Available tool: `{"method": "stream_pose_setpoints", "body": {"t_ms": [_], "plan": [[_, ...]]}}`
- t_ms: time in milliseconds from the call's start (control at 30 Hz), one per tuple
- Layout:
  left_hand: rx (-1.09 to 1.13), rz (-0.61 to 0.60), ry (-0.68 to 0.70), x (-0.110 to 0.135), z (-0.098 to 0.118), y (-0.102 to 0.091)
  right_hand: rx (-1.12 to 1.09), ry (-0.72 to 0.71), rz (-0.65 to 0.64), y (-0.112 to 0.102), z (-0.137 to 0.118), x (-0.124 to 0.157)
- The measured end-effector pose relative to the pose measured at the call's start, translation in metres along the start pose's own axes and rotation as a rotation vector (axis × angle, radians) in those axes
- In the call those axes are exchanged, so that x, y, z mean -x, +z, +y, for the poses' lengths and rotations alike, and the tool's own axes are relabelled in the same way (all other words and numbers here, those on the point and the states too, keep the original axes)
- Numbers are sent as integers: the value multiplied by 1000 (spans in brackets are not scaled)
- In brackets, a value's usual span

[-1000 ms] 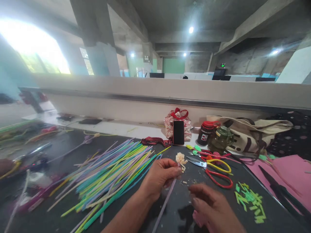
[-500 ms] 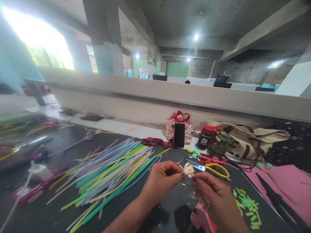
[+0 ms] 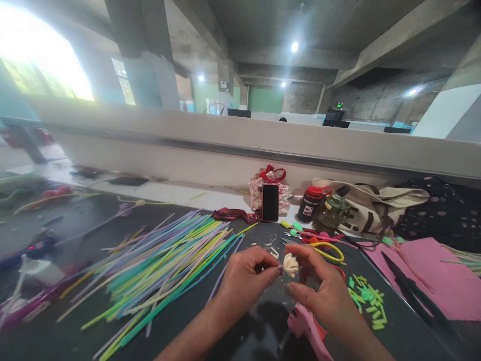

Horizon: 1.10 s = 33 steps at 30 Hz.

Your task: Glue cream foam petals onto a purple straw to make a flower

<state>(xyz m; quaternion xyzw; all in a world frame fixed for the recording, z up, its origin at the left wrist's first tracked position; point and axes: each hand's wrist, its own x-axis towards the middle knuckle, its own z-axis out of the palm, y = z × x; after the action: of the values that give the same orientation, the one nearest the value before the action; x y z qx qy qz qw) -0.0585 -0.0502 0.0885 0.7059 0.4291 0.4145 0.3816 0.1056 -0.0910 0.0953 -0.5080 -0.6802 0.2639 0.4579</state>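
Observation:
My left hand (image 3: 250,276) pinches the near side of a small cream pipe-cleaner flower (image 3: 290,265) between thumb and fingertips. Around the flower's right side is my right hand (image 3: 319,286), its thumb and index finger apart; whether a fingertip touches the petals I cannot tell. Beneath that hand lies a pink object with a red part (image 3: 306,326), half hidden, its kind unclear. Several short cream offcuts (image 3: 274,251) are scattered on the dark tabletop beyond the flower. Yellow-handled scissors (image 3: 330,252) rest just behind my right hand.
A wide heap of pastel pipe cleaners (image 3: 165,273) covers the left. Green cut pieces (image 3: 368,301) and pink sheets (image 3: 439,281) lie right. At the back stand a phone (image 3: 270,203), a patterned bag (image 3: 255,188), a black bottle (image 3: 310,205), a green bottle (image 3: 332,213) and a canvas bag (image 3: 366,215).
My right hand's fingers have spread from a pinch near the flower. The flower has turned slightly in my left hand's pinch. The whole view has shifted a little to the right.

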Motion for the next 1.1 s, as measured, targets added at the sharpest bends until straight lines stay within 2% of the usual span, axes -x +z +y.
{"method": "stream_pose_setpoints", "body": {"t_ms": [200,467,667,800,900,1000,1100], "plan": [[-18,-20,-11,-1,-2,1,82,-22,-7,0,3,1],[15,-13,-29,1,-1,3,67,-9,-2,2,3,0],[137,-27,-123,0,-5,-1,28,-9,41,3,-1,2],[372,-78,-246,-3,-8,-9,-44,89,149,0,8,8],[423,-86,-284,-4,-9,-15,-9,220,99,-6,24,15],[485,-58,-312,-7,-11,-21,32,275,22,-12,39,23],[611,-66,-390,-11,-14,-27,-15,292,65,-11,49,32]]}}
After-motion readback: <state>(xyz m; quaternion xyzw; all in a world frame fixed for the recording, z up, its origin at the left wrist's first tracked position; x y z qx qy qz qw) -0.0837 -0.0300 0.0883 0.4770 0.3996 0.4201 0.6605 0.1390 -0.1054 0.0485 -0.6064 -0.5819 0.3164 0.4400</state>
